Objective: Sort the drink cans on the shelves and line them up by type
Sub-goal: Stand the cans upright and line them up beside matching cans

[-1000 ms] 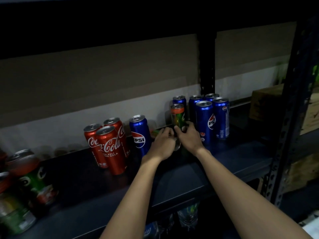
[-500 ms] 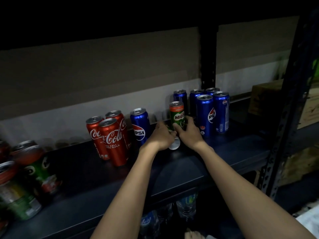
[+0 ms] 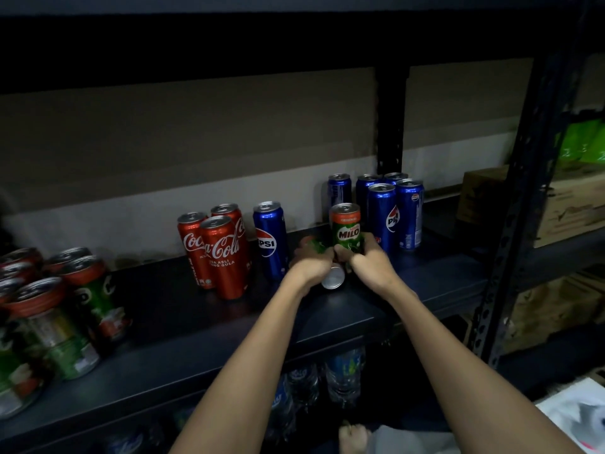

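Upright Milo can (image 3: 347,228) gripped low by right hand (image 3: 368,268); second Milo can (image 3: 329,273), lying base-out, held by left hand (image 3: 311,267). Three Coca-Cola cans (image 3: 217,249) and lone Pepsi can (image 3: 271,241) stood left on shelf (image 3: 196,326); Pepsi cluster (image 3: 388,211) right.

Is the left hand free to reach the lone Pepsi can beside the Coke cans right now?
Probably not yet: the left hand grips a lying can, so it is occupied. The lone Pepsi can stands just to its left with nothing between them, so the path itself looks open.

red cola cans (image 3: 218,253), blue Pepsi cans (image 3: 389,217), seemingly green-orange Milo can (image 3: 347,228)
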